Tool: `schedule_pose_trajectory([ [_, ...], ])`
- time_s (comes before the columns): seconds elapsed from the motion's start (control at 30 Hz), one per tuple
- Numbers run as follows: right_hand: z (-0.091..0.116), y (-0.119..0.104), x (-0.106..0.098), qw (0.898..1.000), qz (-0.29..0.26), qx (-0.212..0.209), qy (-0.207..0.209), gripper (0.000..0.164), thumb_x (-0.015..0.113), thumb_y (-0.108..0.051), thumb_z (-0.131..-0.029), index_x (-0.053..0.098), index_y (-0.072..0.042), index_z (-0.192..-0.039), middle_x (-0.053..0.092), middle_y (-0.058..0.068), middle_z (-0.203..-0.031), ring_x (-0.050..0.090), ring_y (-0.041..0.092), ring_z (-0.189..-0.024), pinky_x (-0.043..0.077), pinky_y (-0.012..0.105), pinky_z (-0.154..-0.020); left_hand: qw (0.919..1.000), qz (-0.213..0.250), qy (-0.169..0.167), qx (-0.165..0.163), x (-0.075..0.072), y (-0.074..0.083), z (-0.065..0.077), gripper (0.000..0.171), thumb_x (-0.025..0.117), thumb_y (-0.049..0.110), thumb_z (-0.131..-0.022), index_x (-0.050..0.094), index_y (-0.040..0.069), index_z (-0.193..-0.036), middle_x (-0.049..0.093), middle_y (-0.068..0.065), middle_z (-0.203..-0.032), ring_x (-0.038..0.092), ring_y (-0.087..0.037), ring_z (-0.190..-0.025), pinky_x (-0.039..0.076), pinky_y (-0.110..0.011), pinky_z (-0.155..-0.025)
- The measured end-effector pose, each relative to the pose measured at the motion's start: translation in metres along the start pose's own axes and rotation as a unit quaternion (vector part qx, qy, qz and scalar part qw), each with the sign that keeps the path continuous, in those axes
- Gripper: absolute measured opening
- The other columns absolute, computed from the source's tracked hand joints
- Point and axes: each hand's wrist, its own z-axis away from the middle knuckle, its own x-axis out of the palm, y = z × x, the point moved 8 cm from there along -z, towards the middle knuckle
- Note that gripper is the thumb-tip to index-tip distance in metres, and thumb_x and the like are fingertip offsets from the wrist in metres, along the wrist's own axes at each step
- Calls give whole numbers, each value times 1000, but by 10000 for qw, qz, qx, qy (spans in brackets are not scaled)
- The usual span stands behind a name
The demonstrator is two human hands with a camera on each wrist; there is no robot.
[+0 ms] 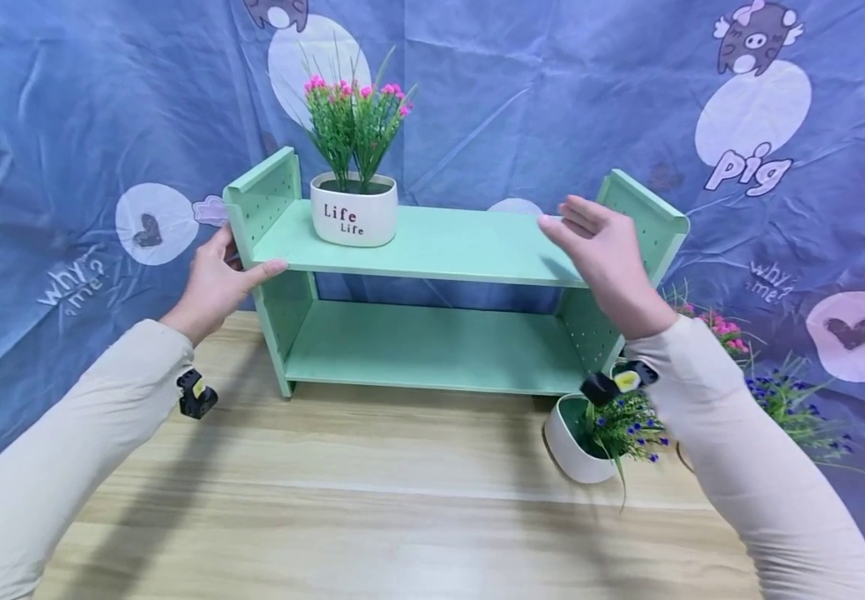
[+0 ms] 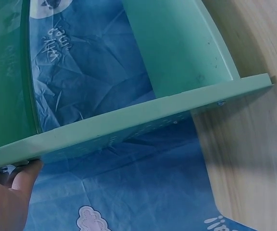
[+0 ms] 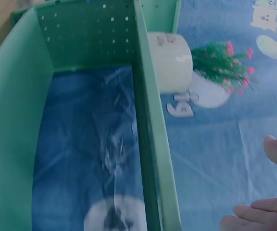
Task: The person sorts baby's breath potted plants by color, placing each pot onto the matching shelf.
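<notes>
A light green two-tier shelf (image 1: 470,242) with perforated side panels stands on the table. My left hand (image 1: 211,283) grips its left side panel, thumb lying across the front corner of the upper board and fingers on the outer face. In the left wrist view, part of that hand (image 2: 11,197) shows below the panel's edge. On the upper board, towards the left, sits a white pot (image 1: 353,221) marked "Life" with pink flowers. My right hand (image 1: 605,258) is held over the board's right end, by the right panel, holding nothing; its fingers (image 3: 258,216) appear apart from the shelf in the right wrist view.
Another white pot (image 1: 578,450) with blue flowers is on the wooden table (image 1: 402,500) at the shelf's front right, partly behind the right wrist. More pink flowers (image 1: 728,333) and blue flowers (image 1: 792,396) show beyond the right forearm. A blue printed cloth (image 1: 477,100) hangs behind.
</notes>
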Motion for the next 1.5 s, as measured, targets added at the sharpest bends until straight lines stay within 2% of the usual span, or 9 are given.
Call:
schedule_pose_trajectory([
  [0.17, 18, 23, -37, 9994, 273, 161, 124, 77, 65, -40, -90, 28, -7, -150, 34, 13, -152, 34, 24, -139, 32, 26, -112, 10000, 7, 22, 29, -2, 2, 0, 73, 76, 27, -83, 39, 13, -145, 50, -16, -140, 53, -26, -122, 52, -25, -93],
  [0.33, 40, 48, -66, 9986, 246, 383, 270, 79, 64, -37, -91, 23, -7, -152, 32, 15, -153, 36, 20, -138, 34, 19, -109, 10000, 16, 2, 43, -2, 2, 0, 74, 76, 27, -83, 38, 14, -145, 50, -16, -140, 53, -26, -122, 52, -23, -91],
  [0.47, 61, 61, -83, 9982, 104, 418, 427, 76, 66, -32, -91, 26, -10, -152, 37, 13, -151, 43, 12, -133, 42, 9, -96, 10000, 39, -8, 56, -1, 3, 1, 74, 75, 26, -84, 38, 13, -146, 49, -16, -140, 53, -26, -122, 52, -21, -90],
  [0.57, 76, 68, -94, 9974, -38, 357, 622, 73, 68, -25, -90, 30, -12, -151, 42, 9, -149, 46, 10, -130, 45, 4, -85, 10000, 29, -26, 47, 1, 4, 1, 74, 75, 27, -84, 37, 13, -146, 49, -16, -140, 53, -26, -122, 52, -22, -91],
  [0.77, 102, 85, -114, 9955, 83, 370, 872, 67, 68, -20, -90, 35, -16, -149, 50, -4, -143, 50, -2, -122, 44, 1, -82, 10000, -25, -26, -8, 0, 4, 2, 74, 75, 27, -84, 37, 14, -146, 49, -15, -140, 52, -28, -123, 52, -26, -93],
  [0.97, 126, 109, -130, 9940, -29, 582, 921, 66, 66, -17, -91, 34, -19, -149, 47, -9, -144, 51, -12, -114, 42, -1, -80, 10000, -6, -38, -7, 0, 4, 2, 75, 75, 27, -84, 36, 15, -147, 48, -15, -142, 51, -29, -125, 51, -32, -96],
  [1.13, 143, 131, -139, 9914, 222, 857, 963, 67, 66, -18, -92, 32, -21, -150, 44, -11, -146, 49, -17, -111, 40, -3, -79, 10000, -48, -37, 5, 0, 4, 2, 75, 75, 28, -84, 36, 16, -147, 48, -14, -142, 51, -30, -125, 50, -35, -97],
  [1.4, 171, 168, -143, 9847, 429, 1164, 1222, 69, 68, -19, -90, 33, -17, -150, 52, -24, -132, 49, -23, -100, 40, -4, -76, 9999, -95, -49, -1, 0, 3, 2, 76, 75, 29, -84, 35, 17, -147, 47, -15, -142, 50, -31, -126, 49, -39, -99],
  [1.5, 182, 184, -141, 9822, 100, 1291, 1360, 67, 69, -17, -89, 37, -17, -148, 56, -29, -122, 51, -22, -97, 40, -4, -75, 9999, -112, -50, -38, 0, 2, 2, 77, 75, 30, -84, 34, 17, -148, 47, -15, -142, 51, -31, -125, 50, -37, -97],
])
